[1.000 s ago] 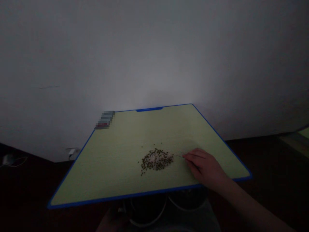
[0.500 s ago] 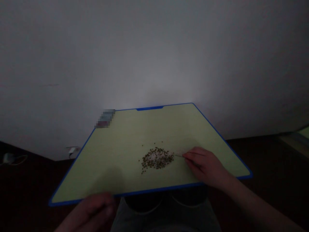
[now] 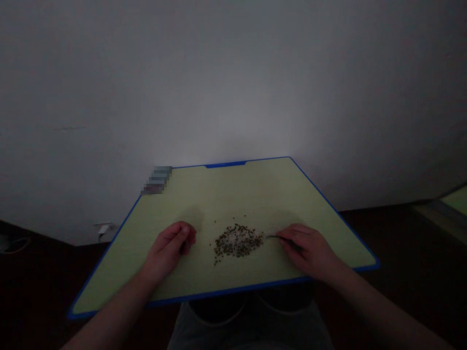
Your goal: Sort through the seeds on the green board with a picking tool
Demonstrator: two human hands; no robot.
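A small pile of white grains mixed with brown beans or seeds (image 3: 239,241) lies on the pale yellow-green board (image 3: 233,194). To its right, my right hand (image 3: 308,248) pinches a pair of thin tweezers (image 3: 273,236), whose tip points left at the pile's right edge. Whether the tip grips a grain is too small to tell. My left hand (image 3: 171,248) is over the board left of the pile, its fingers curled in loosely. Nothing shows in it, and it is apart from the pile.
A blue rim (image 3: 226,164) edges the board, whose far side is close to a grey wall (image 3: 233,87). A blurred-out patch (image 3: 156,180) covers the far left corner. A socket with a plug (image 3: 104,228) is low on the wall at left. My legs are below the near edge.
My left hand has come up from the near left edge to over the board, beside the pile. My right hand stays in nearly the same place with the tweezers.
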